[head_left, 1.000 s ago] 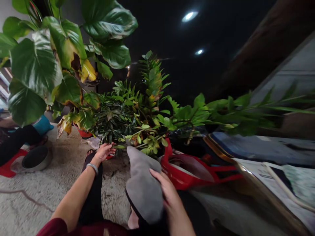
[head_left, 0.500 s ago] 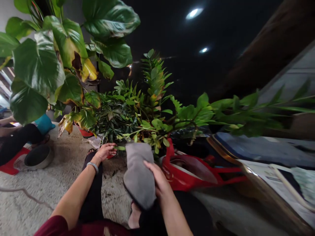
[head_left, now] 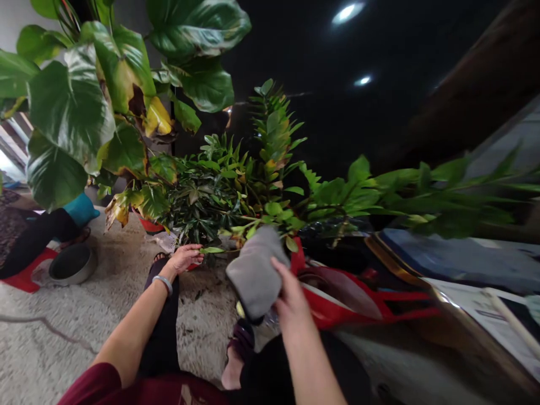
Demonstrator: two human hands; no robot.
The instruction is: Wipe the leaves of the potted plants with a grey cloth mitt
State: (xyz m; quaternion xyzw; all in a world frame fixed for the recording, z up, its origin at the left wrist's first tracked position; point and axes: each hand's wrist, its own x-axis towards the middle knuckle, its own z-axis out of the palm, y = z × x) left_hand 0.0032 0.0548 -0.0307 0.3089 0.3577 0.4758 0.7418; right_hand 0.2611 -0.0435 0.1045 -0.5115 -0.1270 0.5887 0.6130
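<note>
Floor [head_left: 202,337] of rough concrete spreads across the near scene and off to the left. At the far left, a big-leaved plant [head_left: 70,107] rises, some of its broad green leaves yellowed and browned. Smaller foliage [head_left: 202,197] fills the far middle and stretches right. Right of the middle is a red open-topped container [head_left: 323,306]. At the left, a red stool [head_left: 31,274] stands with a gray bowl [head_left: 82,274] just beside it. In the middle, left of the red container, a gray cloth [head_left: 256,275] is grasped in the person's right hand [head_left: 292,289]. The left hand [head_left: 185,259], left of the cloth, has its fingertips pinched on the tip of a slim green leaf [head_left: 213,250].
</note>
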